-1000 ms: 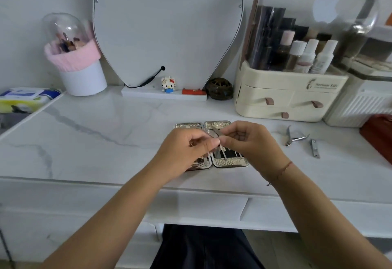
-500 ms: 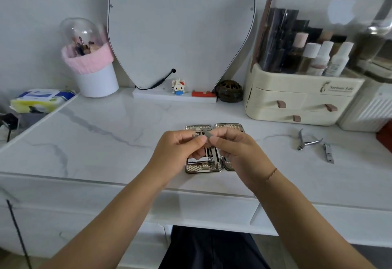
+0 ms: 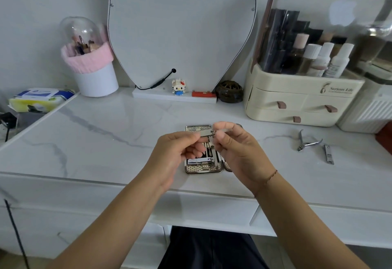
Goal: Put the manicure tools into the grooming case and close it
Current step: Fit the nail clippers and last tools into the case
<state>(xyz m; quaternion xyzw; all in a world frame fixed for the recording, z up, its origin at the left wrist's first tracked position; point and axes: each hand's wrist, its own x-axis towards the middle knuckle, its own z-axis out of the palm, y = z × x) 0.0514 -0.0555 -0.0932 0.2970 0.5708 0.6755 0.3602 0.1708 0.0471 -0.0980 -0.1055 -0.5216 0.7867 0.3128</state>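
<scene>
— White marble table [image 3: 106, 133] against a pale wall, yes? Where is the tool?
— Not on the table. The metal clipper [image 3: 206, 133] is in the air between the two hands, above the back part of the open grooming case [image 3: 203, 168].
— How does it lie?
— Its long axis goes left to right, nearly parallel with the front edge of the table. Which end is the cutting end, I cannot tell.
— And the hands?
— The left hand [image 3: 176, 152] pinches the left end with thumb and forefinger, and its other fingers are curled under. The right hand [image 3: 241, 152] pinches the right end, also with bent fingers.
— The case?
— It lies near the front edge, about the middle. The two halves are side by side, with their long sides running front to back. Metal tools show in the left half. The right half is mostly hidden by the right hand.
— Further out?
— Toward the right edge lie a cuticle nipper [image 3: 308, 141] and, just beside it, a second small clipper [image 3: 328, 154]. At the back right stands a cream cosmetic organizer [image 3: 297, 103]. A mirror [image 3: 180, 25] is at the back middle and a pink-trimmed brush holder [image 3: 95, 73] at the back left.
</scene>
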